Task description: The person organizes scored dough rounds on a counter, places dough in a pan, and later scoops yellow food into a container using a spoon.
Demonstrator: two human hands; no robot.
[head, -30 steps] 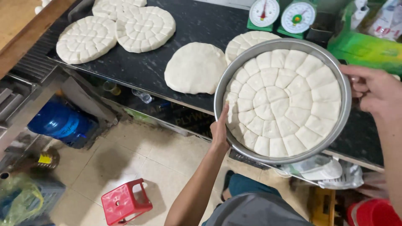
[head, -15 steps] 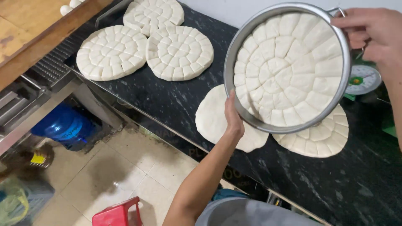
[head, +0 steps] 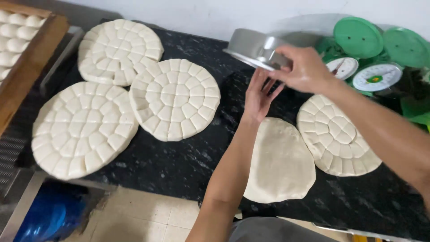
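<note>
Both hands grip a tilted metal pan (head: pixel 255 48) at twelve o'clock: right hand (head: pixel 304 69) clamping its rim, left hand (head: pixel 259 96) open-fingered beneath, above the black bench (head: pixel 179 166)

Both bare arms reach forward. The left hand (head: pixel 259 95) is raised with fingers straight and spread, palm turned toward the right hand (head: pixel 304 69). The right hand is curled in a grip, knuckles up, thumb side facing left, its forearm running in from the lower right
</note>
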